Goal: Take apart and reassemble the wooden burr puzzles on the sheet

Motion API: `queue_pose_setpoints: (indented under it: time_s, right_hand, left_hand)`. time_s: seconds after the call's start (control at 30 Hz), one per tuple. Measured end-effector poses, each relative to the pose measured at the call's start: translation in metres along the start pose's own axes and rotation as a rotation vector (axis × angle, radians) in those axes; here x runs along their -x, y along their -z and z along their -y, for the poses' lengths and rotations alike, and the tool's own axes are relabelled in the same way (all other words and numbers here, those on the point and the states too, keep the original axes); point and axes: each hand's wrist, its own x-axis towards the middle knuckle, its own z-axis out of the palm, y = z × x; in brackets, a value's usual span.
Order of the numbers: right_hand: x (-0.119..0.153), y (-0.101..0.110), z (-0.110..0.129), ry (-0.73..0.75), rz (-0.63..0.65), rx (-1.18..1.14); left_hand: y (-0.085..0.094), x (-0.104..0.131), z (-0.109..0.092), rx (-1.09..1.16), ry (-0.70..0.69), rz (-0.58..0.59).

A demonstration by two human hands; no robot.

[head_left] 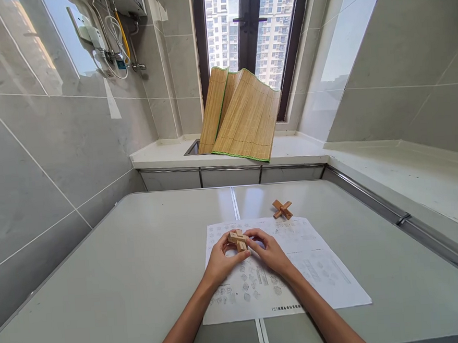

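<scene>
Between my two hands, just over a printed sheet, is a light wooden interlocking puzzle [239, 238] made of crossed sticks. My left hand [223, 256] grips it from the left, thumb at the lower side and fingers curled behind. From the right, my right hand [269, 249] pinches its edge with thumb and fingertips. Beneath them lies the large white sheet [315, 285], printed with small line diagrams and text. A darker brown wooden cross-shaped puzzle [282, 209] sits at the sheet's far edge, apart from both hands.
The pale table [123, 283] has a seam down its middle. Past its far edge, a folded bamboo mat [244, 118] leans on a white ledge [165, 156] before a window. Tiled walls [55, 152] rise on both sides. A white counter [420, 168] runs along the right.
</scene>
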Motion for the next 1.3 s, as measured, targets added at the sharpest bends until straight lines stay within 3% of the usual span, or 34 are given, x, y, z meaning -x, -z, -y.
queue_pose_setpoints:
  time_s: [0.13, 0.3, 0.43, 0.53, 0.7, 1.03, 1.2, 1.3]
  right_hand:
    - [-0.001, 0.002, 0.000, -0.020, 0.000, -0.049]
    - [-0.003, 0.004, -0.007, -0.099, -0.151, -0.081]
    - [-0.002, 0.004, -0.019, -0.084, -0.284, 0.140]
    - [-0.001, 0.003, -0.028, -0.048, -0.312, 0.314]
    - [0.002, -0.001, -0.032, 0.001, -0.289, 0.432]
    - [0.005, -0.007, -0.015, 0.051, -0.048, 0.362]
    - [0.007, -0.009, -0.010, 0.100, 0.035, 0.348]
    - [0.007, -0.009, -0.008, 0.096, 0.028, 0.336]
  left_hand:
    - [0.001, 0.000, 0.001, -0.084, 0.018, -0.043]
    - [0.006, -0.002, 0.006, -0.411, -0.067, -0.276]
    - [0.008, -0.002, 0.014, -0.720, -0.166, -0.449]
    - [0.007, -0.001, 0.022, -0.858, -0.178, -0.483]
    - [0.009, 0.001, 0.032, -0.947, -0.154, -0.423]
    - [0.012, 0.003, 0.028, -0.937, -0.245, -0.251]
    - [0.012, 0.003, 0.026, -0.810, -0.272, -0.026]
    - [0.013, 0.003, 0.027, -0.792, -0.294, 0.027]
